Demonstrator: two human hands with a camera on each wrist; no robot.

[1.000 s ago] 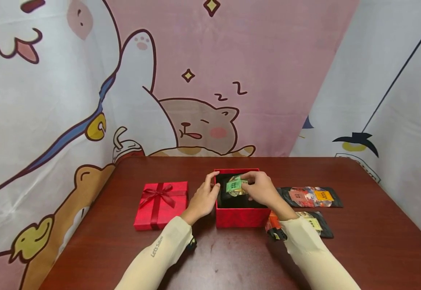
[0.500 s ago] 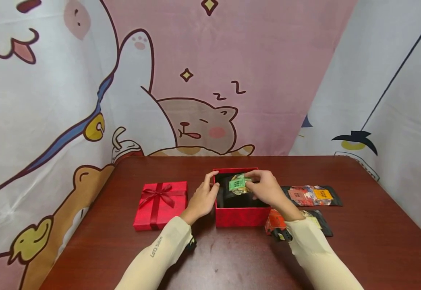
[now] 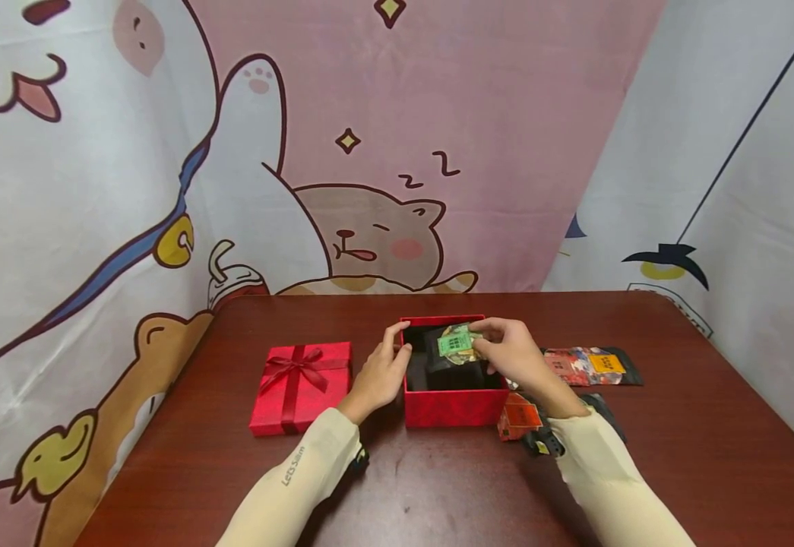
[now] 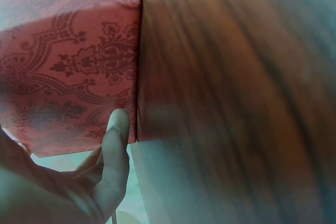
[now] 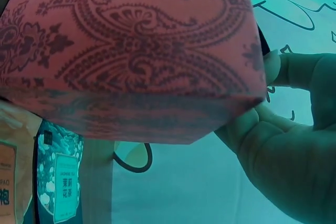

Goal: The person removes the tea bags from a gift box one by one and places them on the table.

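Inside the open red gift box [image 3: 456,410], a black tea packet [image 3: 442,376] with a green label lies tilted toward the right end. My right hand [image 3: 516,353] pinches the packet's right edge between thumb and fingers. In the right wrist view, the thumb and fingers sit past the patterned box wall, which hides the packet. My left hand [image 3: 378,376] rests against the left side of the box, fingertips and thumb at the rim. A straight finger [image 4: 114,148] of it lies along the box near its corner in the left wrist view.
Left of the hands lies the red box lid [image 3: 301,387] with a ribbon bow. To the right are a black tea packet [image 3: 591,366] with pink and orange labels, another dark packet [image 3: 605,414] partly under the right sleeve, and an orange-labelled packet [image 3: 521,418] beside the box.
The right hand has moved to the right with the tea packet, toward the right end of the box. More of the packet's black body shows. The left hand has stayed at the rim.
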